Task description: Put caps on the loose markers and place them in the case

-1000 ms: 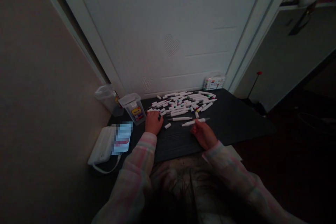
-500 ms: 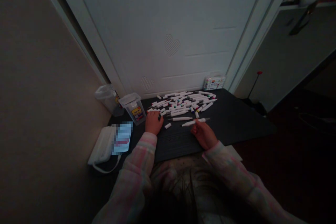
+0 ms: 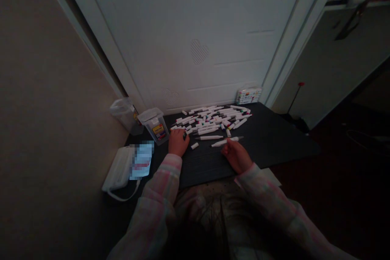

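In the head view, my right hand (image 3: 238,157) is closed around a white marker (image 3: 218,144), which lies level just above or on the dark table, its grey tip pointing right. My left hand (image 3: 178,143) rests at the left edge of the marker pile with its fingers curled. A small dark thing shows by its fingertips, too small to name. Between the hands lies a loose white cap (image 3: 194,146). Beyond it is another uncapped marker (image 3: 209,138). Many white markers and caps (image 3: 213,120) are heaped behind the hands.
A clear plastic box (image 3: 154,124) with a yellow label stands left of my left hand, another clear container (image 3: 123,114) behind it. A white device (image 3: 119,166) and a lit phone (image 3: 143,160) lie front left. A marker case (image 3: 249,96) leans on the white door (image 3: 195,16).
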Demonstrator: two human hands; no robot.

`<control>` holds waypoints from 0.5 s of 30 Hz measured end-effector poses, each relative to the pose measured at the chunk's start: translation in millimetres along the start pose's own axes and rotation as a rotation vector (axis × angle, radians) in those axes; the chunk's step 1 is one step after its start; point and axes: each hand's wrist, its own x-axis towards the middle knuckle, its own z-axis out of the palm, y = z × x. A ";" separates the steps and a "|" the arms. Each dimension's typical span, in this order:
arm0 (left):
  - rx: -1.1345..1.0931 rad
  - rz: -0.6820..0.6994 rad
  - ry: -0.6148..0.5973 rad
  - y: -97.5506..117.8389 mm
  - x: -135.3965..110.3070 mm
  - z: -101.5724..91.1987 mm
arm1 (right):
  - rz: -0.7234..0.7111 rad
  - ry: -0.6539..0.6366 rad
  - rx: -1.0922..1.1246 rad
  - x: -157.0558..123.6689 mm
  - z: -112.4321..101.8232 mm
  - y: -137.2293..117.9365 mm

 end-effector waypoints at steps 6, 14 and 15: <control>0.006 0.002 -0.004 0.5 0.6 -0.6 | 0.014 0.001 0.014 -0.4 0.3 -0.9; 0.007 -0.003 0.001 0.4 0.2 0.0 | 0.021 -0.004 0.029 -1.0 0.6 -0.8; 0.007 -0.001 0.000 0.4 0.2 0.2 | 0.022 -0.006 0.031 -1.0 0.7 -0.8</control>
